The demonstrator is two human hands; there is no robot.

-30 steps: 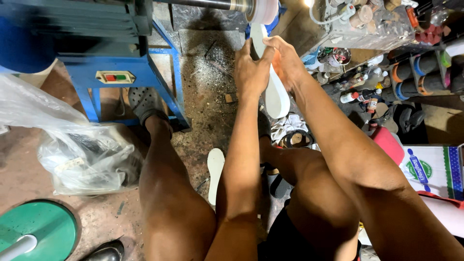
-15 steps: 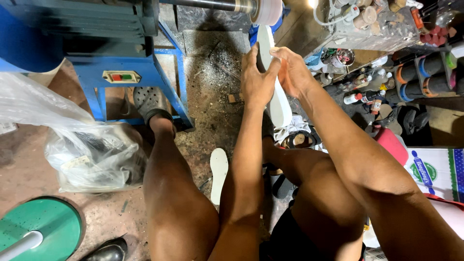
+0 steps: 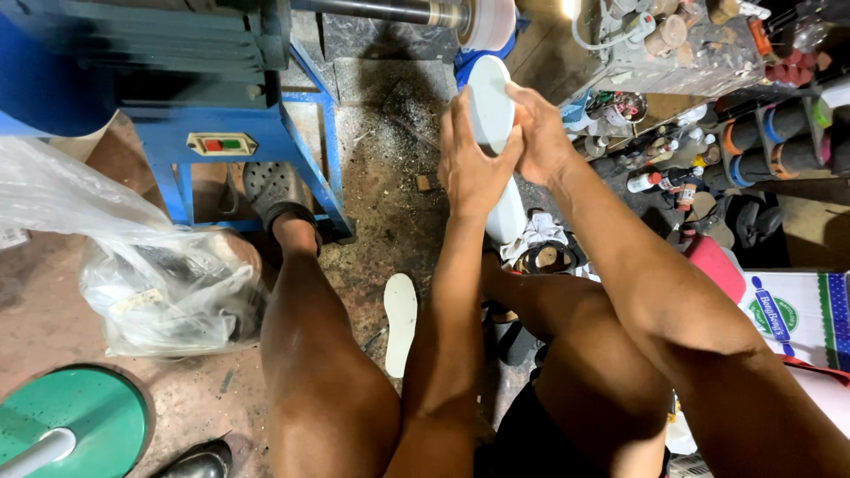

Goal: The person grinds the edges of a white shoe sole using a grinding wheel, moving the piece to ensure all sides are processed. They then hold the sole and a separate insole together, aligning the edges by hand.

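Head view: the person sits low over a dusty concrete floor (image 3: 390, 177), both arms stretched forward. The left hand (image 3: 469, 164) and the right hand (image 3: 540, 137) are both clenched around a white shoe sole (image 3: 491, 115), gripping it from either side about its middle, fingers wrapped over its edges. The sole stands nearly upright, its rounded toe end raised to the white grinding wheel (image 3: 489, 22) that sits on a steel shaft (image 3: 372, 11) running out of the blue machine (image 3: 133, 62). Whether the toe end actually touches the wheel cannot be told; it is at least just beside it. The sole's lower end hangs down past the wrists.

By the look of it, the step in hand is trimming or smoothing the sole's edge against the wheel. The next move, as a judgement, calls for a firm two-handed hold and a slow turn of the sole so the rim meets the wheel evenly, with fingertips kept back from it.

A second white sole (image 3: 400, 323) lies flat on the floor between the person's legs. A clear plastic bag (image 3: 150, 283) slumps at the left, a green round disc (image 3: 75, 420) near the lower left corner, and cluttered bottles and spools (image 3: 708, 142) crowd the right.
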